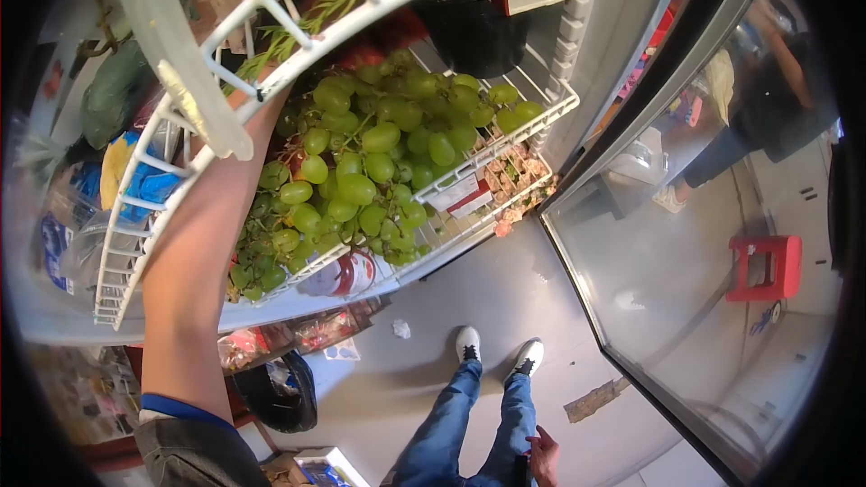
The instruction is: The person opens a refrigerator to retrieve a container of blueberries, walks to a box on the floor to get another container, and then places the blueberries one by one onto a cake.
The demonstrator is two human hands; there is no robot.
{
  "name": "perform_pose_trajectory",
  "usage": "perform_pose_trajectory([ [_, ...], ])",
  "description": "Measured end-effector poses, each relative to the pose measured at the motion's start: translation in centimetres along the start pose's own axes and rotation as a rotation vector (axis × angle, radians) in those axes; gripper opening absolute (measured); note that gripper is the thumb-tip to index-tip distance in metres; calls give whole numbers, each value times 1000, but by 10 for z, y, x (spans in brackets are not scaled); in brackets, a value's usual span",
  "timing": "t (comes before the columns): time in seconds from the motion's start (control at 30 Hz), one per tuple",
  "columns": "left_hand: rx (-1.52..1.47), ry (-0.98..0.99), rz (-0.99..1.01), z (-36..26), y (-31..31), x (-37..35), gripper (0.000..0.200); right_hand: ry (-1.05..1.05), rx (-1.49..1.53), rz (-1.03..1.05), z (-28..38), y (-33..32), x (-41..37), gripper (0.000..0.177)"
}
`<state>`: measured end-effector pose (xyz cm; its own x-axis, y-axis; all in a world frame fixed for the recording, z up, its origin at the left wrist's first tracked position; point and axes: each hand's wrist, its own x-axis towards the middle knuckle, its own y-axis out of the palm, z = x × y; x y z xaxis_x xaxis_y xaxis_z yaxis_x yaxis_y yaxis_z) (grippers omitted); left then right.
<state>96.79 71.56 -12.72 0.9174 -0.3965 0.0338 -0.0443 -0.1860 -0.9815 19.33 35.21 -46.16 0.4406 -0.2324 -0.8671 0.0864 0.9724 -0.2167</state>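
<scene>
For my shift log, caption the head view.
Left arm extended beside green grapes on a white wire rack, right hand low beside blue jeans.

The bare left forearm (200, 243) in a dark grey sleeve (200, 455) stretches upward, hand hidden; the bare right hand (543, 457) hangs low beside the blue-jeaned right leg (511, 406), its grip unclear.

The left hand is hidden past the white rack (338, 36), the right hand (543, 458) cropped at bottom.

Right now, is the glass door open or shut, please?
Open: the glass door is swung outward over the floor; the left forearm reaches in beside the grapes.
</scene>
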Motion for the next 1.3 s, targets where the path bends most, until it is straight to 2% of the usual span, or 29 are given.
perform_pose_trajectory([
  [0.2, -12, 42, 13, 4, 0, 22, 41, -7, 59, -9, -15, 12, 6, 44],
  [0.27, -24, 57, -8, 15, -3, 26, 41, -8, 40, 3, -3, 8, -1, 43],
  [0.37, -16, 112, -143, 32, -23, 8, 44, -38, 10, 3, -8, 0, 3, 42],
  [0.4, -44, 90, -46, 52, -33, 10, 46, -30, 53, -5, -6, -2, 3, 41],
  [0.43, -57, 165, -74, 27, -39, -10, 44, -16, 18, 3, -1, -7, 3, 42],
  [0.5, 244, 126, -264, 51, -47, -20, 43, 8, -53, 23, 8, -19, 4, 42],
  [0.57, 375, 31, -324, 84, -58, -36, 44, 11, -45, 27, 3, -28, 5, 41],
  [0.63, 471, 183, -369, 87, -57, -64, 47, -9, -27, 41, -2, -36, 10, 41],
  [0.7, 543, 408, -434, 60, -45, -119, 49, -48, -39, 47, -14, -45, 15, 42],
  [0.73, 577, 434, -443, 26, -39, -140, 50, -74, -47, 51, -16, -52, 18, 42],
  [0.77, 305, 76, -507, 1, -27, -146, 50, -71, -64, 60, -14, -59, 17, 43],
  [0.8, 448, -25, -702, -55, -12, -160, 39, -68, -78, 67, -11, -65, 14, 43],
  [0.83, 207, -157, -576, -101, -11, -185, 46, -73, -93, 74, -4, -72, 15, 44],
  [0.87, 132, -54, -637, -122, -7, -204, 45, -66, -90, 63, 2, -79, 16, 43],
  [0.9, 180, -102, -594, -150, -7, -227, 42, -63, -87, 56, 4, -87, 16, 42],
  [0.97, 215, 171, -760, -167, -4, -259, 23, -91, -94, 63, 14, -101, 17, 42],
  [1.0, 320, 165, -797, -177, -2, -283, 16, -120, -102, 74, 19, -108, 21, 43],
  [1.07, 270, 111, -770, -201, -6, -332, 15, -326, -269, 134, -21, -136, 66, 48],
  [1.1, 234, 118, -746, -207, -15, -354, 13, -235, -150, 128, -15, -144, 71, 49],
  [1.13, 181, 125, -718, -212, -27, -367, 12, -264, -147, 145, -7, -154, 75, 49],
  [1.23, 291, 10, -715, -209, -80, -406, 11, -338, -162, 134, 25, -179, 71, 48],
  [1.3, 242, -123, -841, -208, -116, -424, 13, -392, -153, 141, 49, -182, 66, 47],
])
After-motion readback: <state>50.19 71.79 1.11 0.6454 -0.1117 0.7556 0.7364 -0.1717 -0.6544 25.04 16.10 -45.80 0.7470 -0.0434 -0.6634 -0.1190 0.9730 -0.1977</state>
